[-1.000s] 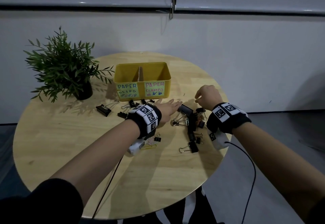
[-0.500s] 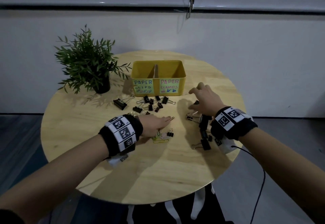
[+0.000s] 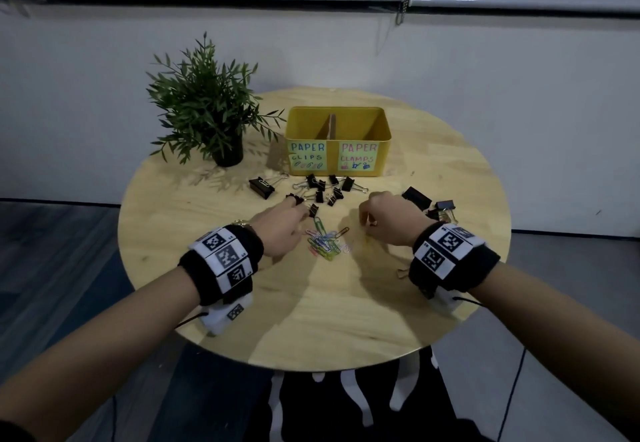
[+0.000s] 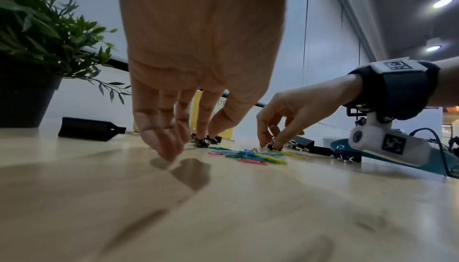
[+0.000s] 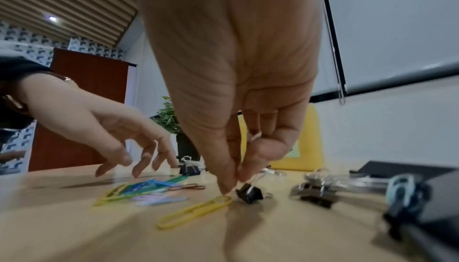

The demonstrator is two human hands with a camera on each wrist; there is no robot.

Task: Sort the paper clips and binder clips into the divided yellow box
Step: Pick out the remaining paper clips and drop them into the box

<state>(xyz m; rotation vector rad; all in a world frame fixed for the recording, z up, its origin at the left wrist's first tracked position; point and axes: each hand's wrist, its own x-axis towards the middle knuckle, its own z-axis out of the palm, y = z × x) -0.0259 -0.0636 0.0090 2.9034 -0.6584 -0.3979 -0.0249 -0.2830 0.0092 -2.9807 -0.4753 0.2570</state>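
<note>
Between the right hand's [image 5: 238, 109] thumb and fingertips [image 5: 227, 184] sits the wire handle of a small black binder clip [image 5: 249, 192], its body touching the round wooden table [image 3: 311, 320] beside a yellow paper clip [image 5: 193, 212]. Just left lies a heap of coloured paper clips [image 3: 325, 239]. Over its left edge the left hand [image 3: 280, 230] hangs with loosely spread fingers, holding nothing. Further back, binder clips [image 3: 320, 190] scatter before the yellow box [image 3: 337, 141], labelled by compartment, beside a potted plant [image 3: 204, 112].

We see a round pale wooden table [image 3: 207, 306], a green leafy plant in a black pot [image 3: 204, 109] at its far left, a white wall [image 3: 485, 112] behind.
</note>
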